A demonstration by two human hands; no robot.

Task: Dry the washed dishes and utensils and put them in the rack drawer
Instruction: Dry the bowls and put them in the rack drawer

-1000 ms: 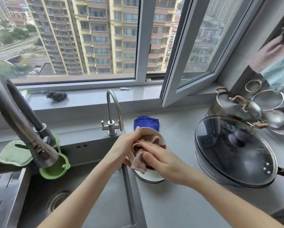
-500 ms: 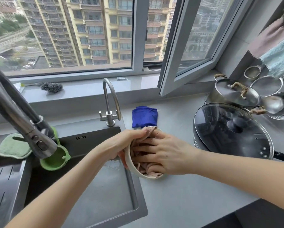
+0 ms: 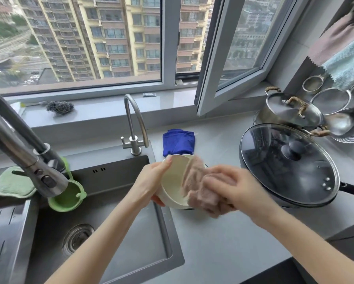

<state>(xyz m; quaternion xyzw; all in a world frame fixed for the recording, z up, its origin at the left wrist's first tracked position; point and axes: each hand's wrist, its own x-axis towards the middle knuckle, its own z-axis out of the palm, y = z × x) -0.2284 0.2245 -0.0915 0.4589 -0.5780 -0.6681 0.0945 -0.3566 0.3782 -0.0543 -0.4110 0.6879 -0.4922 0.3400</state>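
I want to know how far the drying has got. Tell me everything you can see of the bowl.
The bowl is cream-white, smooth, seemingly ceramic, and empty. It is tilted on its side, opening facing right, over the sink's right edge. The left hand grips its rim and underside; the right hand presses a pinkish cloth into it.

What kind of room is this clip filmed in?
A home kitchen, apparently in a high-rise flat: a steel sink with a tap, a lidded pan on the counter, and apartment towers outside the window.

Both forearms are bare to the frame's edge, no sleeves showing. The left hand shows a short, plain thumbnail; the right hand is motion-blurred.
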